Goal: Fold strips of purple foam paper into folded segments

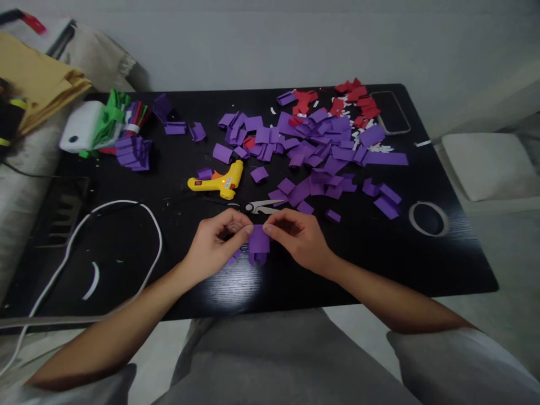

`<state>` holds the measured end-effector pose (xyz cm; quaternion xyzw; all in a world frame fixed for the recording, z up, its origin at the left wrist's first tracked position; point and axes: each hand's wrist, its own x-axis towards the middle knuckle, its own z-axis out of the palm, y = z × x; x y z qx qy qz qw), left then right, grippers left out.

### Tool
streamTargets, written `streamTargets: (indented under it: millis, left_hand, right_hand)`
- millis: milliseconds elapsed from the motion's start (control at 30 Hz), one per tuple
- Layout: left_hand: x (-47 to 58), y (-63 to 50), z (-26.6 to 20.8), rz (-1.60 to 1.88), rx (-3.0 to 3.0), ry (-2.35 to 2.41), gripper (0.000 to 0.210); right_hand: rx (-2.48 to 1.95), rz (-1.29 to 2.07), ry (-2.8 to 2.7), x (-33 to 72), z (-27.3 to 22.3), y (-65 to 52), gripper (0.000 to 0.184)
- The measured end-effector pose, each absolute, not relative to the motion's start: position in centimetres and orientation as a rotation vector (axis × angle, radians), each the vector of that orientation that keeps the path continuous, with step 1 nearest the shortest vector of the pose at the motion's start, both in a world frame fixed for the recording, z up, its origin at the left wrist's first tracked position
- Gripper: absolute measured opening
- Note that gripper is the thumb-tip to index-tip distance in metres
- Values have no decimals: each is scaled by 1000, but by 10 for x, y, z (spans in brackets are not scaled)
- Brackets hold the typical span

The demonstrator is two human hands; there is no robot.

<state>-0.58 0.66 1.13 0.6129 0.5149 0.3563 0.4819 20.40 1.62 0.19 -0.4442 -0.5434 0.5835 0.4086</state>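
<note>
Between my two hands is a purple paper piece (259, 241), with flaps hanging from its lower edge. My left hand (223, 236) pinches its upper left corner, and my right hand (297, 236) pinches the upper right corner. Just beyond my fingers lie scissors (264, 207), blades pointing right, their handles partly hidden. Farther off to the left rests a yellow glue gun (219, 181) with a small light lit on it. Small purple scraps (234, 256) lie beside my left fingers.
Purple paper pieces (320, 152) and red scraps (358, 101) cover the far right, near a phone (392, 112). A tape roll (428, 219) lies right. Green paper bundles (110, 121) and a white box (82, 125) stand far left. A white cable (158, 225) loops over the black table (379, 270).
</note>
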Motion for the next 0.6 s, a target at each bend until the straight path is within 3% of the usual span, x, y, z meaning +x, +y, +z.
streamTargets:
  millis: [600]
  left_hand:
    - [-3, 7, 18, 903, 1496, 1247, 18]
  right_hand:
    - [-1091, 1549, -1394, 209, 3, 21, 11]
